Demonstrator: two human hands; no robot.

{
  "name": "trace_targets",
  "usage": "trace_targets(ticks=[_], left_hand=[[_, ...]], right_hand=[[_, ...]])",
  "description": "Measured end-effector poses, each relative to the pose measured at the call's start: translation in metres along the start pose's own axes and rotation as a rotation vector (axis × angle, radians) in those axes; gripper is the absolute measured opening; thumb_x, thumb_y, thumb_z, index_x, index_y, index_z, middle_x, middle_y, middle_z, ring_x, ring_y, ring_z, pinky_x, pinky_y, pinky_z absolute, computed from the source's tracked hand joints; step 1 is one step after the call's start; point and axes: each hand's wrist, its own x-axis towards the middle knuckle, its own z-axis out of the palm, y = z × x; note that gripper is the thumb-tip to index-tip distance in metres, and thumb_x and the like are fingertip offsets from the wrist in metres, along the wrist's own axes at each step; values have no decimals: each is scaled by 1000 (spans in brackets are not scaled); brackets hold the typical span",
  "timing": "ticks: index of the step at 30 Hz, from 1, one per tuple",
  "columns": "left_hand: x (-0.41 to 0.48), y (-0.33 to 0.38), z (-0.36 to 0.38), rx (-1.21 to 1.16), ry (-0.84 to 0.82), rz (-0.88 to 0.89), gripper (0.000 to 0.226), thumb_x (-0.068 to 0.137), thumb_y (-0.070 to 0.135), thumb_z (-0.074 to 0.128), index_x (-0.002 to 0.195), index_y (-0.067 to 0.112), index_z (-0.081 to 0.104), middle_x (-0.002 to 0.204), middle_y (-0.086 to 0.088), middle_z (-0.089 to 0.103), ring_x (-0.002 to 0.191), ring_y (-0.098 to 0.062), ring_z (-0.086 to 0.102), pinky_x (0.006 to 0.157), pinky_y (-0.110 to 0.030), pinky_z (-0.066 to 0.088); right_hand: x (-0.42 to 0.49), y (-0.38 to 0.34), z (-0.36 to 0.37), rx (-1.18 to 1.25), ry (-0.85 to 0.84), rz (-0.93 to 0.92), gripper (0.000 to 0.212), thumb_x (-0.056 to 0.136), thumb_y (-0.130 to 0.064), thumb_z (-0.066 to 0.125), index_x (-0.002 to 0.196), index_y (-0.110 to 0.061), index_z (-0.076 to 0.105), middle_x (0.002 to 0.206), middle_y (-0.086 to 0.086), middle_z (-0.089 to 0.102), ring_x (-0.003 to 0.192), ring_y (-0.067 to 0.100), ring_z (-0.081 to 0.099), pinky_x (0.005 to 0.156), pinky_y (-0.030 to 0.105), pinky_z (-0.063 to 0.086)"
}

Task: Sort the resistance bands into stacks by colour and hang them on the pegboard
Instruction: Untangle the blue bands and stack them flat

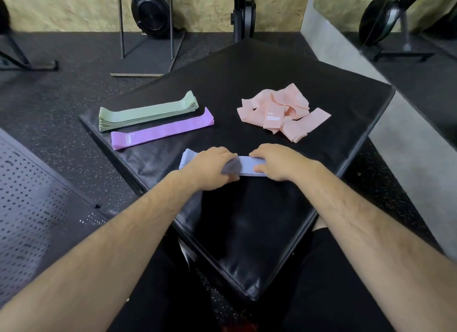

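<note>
left hand (210,168), right hand (277,161), pinching flat pale blue bands (249,166)

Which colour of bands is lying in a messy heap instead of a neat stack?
The pink bands, on the right. They lie crumpled and crisscrossed, while the green bands, purple bands and blue bands are flat, aligned stacks.

Gym: speckled rubber floor (61,104), black padded bench (247,89), fan-wheel exercise machines (150,12) against chipboard wall (74,7).

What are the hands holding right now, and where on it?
The blue band stack: left hand grips toward its left end, right hand grips its right end.
</note>
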Motion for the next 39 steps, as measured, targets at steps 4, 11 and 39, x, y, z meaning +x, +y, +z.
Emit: trace_targets(ticks=[4, 11, 39], left_hand=[[7, 5, -8, 50, 2, -40, 30, 101, 36, 47, 128, 29, 57, 125, 4, 55, 119, -20, 50, 95, -38, 39], [25, 9, -12, 52, -108, -108, 40, 98, 34, 58, 134, 19, 51, 128, -6, 46, 122, -25, 43, 101, -44, 43], [-68, -56, -11, 61, 210, -127, 27, 95, 36, 62, 116, 21, 58, 115, 3, 62, 113, -26, 55, 96, -42, 38]], right_hand=[[6, -3, 0, -9, 9, -5, 39, 98, -31, 65, 135, -23, 58, 131, -2, 51, 117, 23, 54, 98, 42, 46], [20, -1, 1, -39, -70, 14, 40, 97, -31, 62, 133, -21, 49, 129, 7, 47, 113, 22, 37, 92, 41, 41], [-63, 56, 42, 3, 411, 45, 24, 98, -41, 62, 117, -27, 57, 108, -8, 59, 106, 20, 56, 105, 38, 30]])
